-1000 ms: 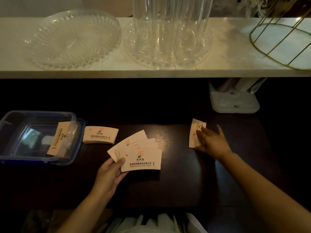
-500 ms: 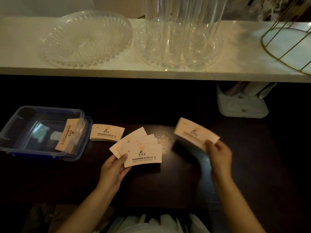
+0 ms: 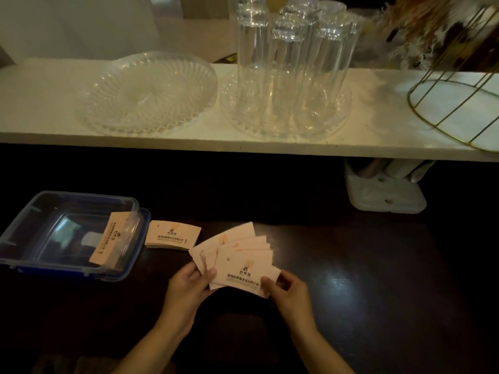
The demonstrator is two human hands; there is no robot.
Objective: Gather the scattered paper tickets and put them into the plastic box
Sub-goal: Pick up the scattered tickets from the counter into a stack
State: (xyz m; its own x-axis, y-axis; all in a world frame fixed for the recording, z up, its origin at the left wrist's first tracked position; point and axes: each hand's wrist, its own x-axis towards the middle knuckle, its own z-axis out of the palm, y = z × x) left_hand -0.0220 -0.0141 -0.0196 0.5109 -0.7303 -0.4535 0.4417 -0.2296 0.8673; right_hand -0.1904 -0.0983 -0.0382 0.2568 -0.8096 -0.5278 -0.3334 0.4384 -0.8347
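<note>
Left hand (image 3: pixel 189 286) pinching fanned tickets (image 3: pixel 237 259) at their near-left corner, thumb on top. Right hand (image 3: pixel 286 291) closed on the fan's near-right corner. Bare dark table (image 3: pixel 364 279) open to the right. Just beyond, a ticket stack (image 3: pixel 172 235) beside the plastic box (image 3: pixel 32 211); one ticket (image 3: pixel 109 238) leaning on its right wall. White shelf (image 3: pixel 40 103) edge overhead.

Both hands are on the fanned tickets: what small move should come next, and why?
Probably square the fanned tickets into one pile: left hand and right hand pinch opposite corners, and they lie splayed. The plastic box sits open left, beside a stack.
</note>
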